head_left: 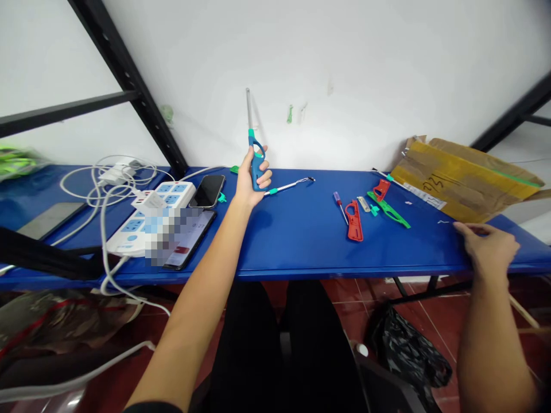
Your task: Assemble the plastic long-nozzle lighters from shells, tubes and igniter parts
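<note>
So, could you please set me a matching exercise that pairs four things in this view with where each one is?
Things:
1. Blue lighter
2. Screwdriver
3. Cardboard box
4. Black plastic bag

Places:
A. On the red floor
B. Towards the right end of the blue table
C. Held in the left hand
D. Beside a red plastic piece

Right pairs: 1-C, 2-D, 3-B, 4-A
</note>
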The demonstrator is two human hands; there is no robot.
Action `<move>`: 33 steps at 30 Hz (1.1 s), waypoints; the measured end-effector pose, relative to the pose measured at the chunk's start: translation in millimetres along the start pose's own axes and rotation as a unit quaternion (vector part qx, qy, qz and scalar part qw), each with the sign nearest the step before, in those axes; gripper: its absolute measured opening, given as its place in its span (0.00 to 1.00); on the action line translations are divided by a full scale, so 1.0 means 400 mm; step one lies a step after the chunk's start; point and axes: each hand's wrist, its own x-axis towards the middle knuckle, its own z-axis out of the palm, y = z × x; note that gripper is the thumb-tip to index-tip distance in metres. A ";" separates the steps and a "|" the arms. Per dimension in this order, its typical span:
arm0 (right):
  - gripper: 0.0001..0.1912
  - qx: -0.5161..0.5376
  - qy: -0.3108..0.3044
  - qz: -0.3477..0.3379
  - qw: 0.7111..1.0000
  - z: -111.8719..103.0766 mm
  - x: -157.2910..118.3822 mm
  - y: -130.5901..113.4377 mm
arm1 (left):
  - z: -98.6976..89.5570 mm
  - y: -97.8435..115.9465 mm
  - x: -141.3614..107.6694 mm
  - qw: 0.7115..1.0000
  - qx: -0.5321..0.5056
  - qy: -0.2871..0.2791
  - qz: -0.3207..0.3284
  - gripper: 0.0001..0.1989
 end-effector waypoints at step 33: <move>0.11 0.142 0.040 -0.155 0.977 -0.037 -0.155 -0.078 | 0.005 -0.011 -0.008 0.999 0.003 -0.022 -0.032 0.24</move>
